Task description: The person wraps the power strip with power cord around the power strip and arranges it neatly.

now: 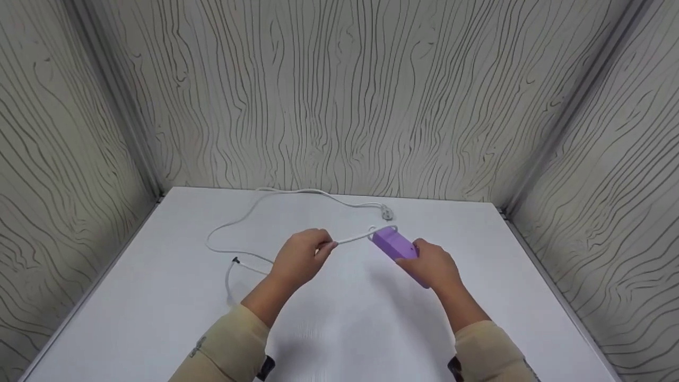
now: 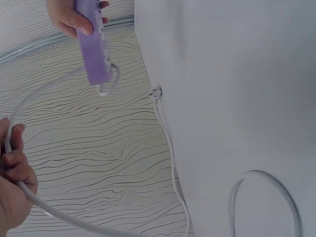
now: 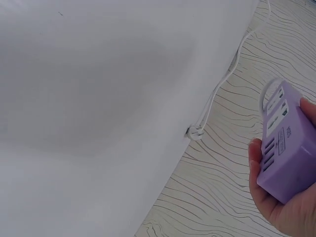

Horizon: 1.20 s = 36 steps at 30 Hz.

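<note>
With 12 o'clock at the far edge of the white tabletop (image 1: pixel 493 276), that edge met the back wall (image 1: pixel 339 106); the white cord (image 1: pixel 350 240) ran close along it near 11, and its plug (image 1: pixel 386 213) lay near the edge at 1. A broad stretch of tabletop gave you room from your right hand (image 1: pixel 432 262) out to the right edge at 3; another reached from the cord's bend at 10 to the left edge.

You had one power strip (image 1: pixel 391 244), purple, held off the tabletop at 2 o'clock, slanting from 10 to 4. Your right hand was closed around its near part, thumb on one side and fingers on the other. Your left hand (image 1: pixel 299 257) at 11 pinched the cord between thumb and curled fingers, and from there the cord led toward 2 and looped at the strip's far end.

Counted: two hands, two beige sleeves (image 1: pixel 233 342), one plug, one black tie (image 1: pixel 236 260) on the cord toward 10. On the strip you could see two white socket panels (image 3: pixel 278 118) and a row of dark slots (image 3: pixel 269 147).
</note>
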### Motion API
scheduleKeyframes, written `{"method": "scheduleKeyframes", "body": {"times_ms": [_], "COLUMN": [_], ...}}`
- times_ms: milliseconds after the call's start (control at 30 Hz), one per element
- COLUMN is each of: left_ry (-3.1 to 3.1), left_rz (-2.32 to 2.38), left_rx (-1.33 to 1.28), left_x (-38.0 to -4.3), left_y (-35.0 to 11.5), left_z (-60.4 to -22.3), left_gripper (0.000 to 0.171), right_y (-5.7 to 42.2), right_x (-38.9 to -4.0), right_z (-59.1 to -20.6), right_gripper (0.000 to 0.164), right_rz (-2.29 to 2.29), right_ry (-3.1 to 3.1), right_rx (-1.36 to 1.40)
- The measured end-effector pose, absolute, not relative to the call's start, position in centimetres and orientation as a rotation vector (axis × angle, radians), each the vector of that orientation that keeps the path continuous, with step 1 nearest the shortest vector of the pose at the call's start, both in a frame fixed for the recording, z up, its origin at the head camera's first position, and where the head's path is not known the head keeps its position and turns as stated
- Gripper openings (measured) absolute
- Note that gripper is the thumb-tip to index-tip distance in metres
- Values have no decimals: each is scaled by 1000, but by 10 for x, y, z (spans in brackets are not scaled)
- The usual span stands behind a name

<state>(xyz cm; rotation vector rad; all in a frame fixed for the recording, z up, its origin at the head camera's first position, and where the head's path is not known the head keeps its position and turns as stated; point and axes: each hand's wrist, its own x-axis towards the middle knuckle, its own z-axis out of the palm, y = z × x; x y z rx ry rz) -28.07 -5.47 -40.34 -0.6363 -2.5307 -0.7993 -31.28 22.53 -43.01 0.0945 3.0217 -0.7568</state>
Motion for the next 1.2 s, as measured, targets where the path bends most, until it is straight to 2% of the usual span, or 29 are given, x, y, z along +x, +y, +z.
{"method": "scheduleKeyframes", "body": {"times_ms": [367,733,1000,1200], "left_ry": [-2681,-2689,-2681,-2791], "left_rz": [-998,-1359,-1734,-1674], "left_rx": [-623,-608,-746,-823], "left_x": [-276,-282,-286,-286], "left_y": [-58,-66,-77,-82], "left_z": [-443,-467,-486,-500], "left_gripper": [10,5,10,16], "right_y": [234,230,235,240], "right_x": [-312,-309,-306,-303], "right_z": [-416,-405,-398,-392], "right_gripper": [65,62,68,69], "right_rz": [-879,-1033,-1126,-1170], "right_ry": [3114,3118,3071,3027], "right_rx": [67,-16,-90,-219]}}
